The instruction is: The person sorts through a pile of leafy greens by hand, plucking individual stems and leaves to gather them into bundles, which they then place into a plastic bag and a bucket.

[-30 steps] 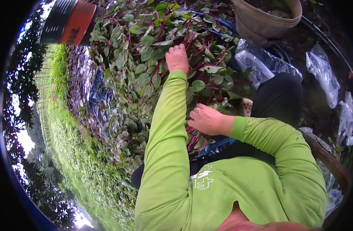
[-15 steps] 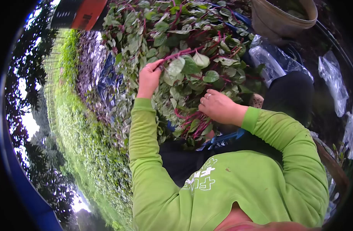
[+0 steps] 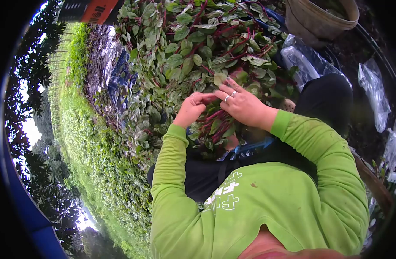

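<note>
Red-stemmed greens (image 3: 213, 125) sit as a gathered bunch in the person's lap, just above the black apron, with the stems pointing down toward the body and the leaves fanning up into the big pile of greens (image 3: 193, 39) ahead. The left grip (image 3: 191, 108), a bare hand in a lime-green sleeve, is curled closed around the top of the bunch, its fingers folded over the stems. The right grip (image 3: 243, 105), wearing a ring, lies across the same bunch with its fingers stretched out flat over the leaves and touching the left fingertips. Its thumb is hidden, so I cannot tell whether it clasps the stems or only presses on them.

A tan basket (image 3: 321, 21) stands at the upper right beyond the pile. Clear plastic bags (image 3: 301, 60) lie crumpled between the basket and the person's dark knee (image 3: 325, 101). An orange-and-black crate (image 3: 92, 8) shows at the upper left, and green crop rows (image 3: 90, 146) run along the left side.
</note>
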`<state>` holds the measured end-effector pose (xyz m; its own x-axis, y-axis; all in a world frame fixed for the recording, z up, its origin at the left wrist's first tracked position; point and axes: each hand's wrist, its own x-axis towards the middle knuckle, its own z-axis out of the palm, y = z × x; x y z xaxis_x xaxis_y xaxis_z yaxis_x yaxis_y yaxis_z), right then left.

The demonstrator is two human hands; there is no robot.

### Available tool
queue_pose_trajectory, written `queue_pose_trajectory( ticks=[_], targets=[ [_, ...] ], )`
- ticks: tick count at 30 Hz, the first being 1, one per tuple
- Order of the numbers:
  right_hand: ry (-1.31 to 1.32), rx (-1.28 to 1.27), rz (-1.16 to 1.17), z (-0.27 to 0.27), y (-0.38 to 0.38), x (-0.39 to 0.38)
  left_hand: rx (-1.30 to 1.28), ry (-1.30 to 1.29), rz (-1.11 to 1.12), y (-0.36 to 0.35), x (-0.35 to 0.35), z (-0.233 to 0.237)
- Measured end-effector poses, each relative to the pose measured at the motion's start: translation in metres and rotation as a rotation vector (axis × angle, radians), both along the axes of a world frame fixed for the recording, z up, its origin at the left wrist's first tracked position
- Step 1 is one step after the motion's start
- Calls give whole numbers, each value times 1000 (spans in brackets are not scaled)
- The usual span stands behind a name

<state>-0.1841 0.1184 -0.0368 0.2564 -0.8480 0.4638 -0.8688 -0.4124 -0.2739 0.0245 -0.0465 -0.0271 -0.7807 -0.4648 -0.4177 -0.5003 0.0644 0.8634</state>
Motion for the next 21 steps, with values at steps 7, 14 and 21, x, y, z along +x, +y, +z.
queue_pose_trajectory(
  ticks=[7,14,21],
  targets=[
    [80,62,88,-4,10,11,396,-76,114,13,3,-12],
    [113,236,108,7,22,6,146,-105,175,-8,19,-22],
    [60,240,-110,-8,19,8,440,-279,77,11,12,-7]
  ],
)
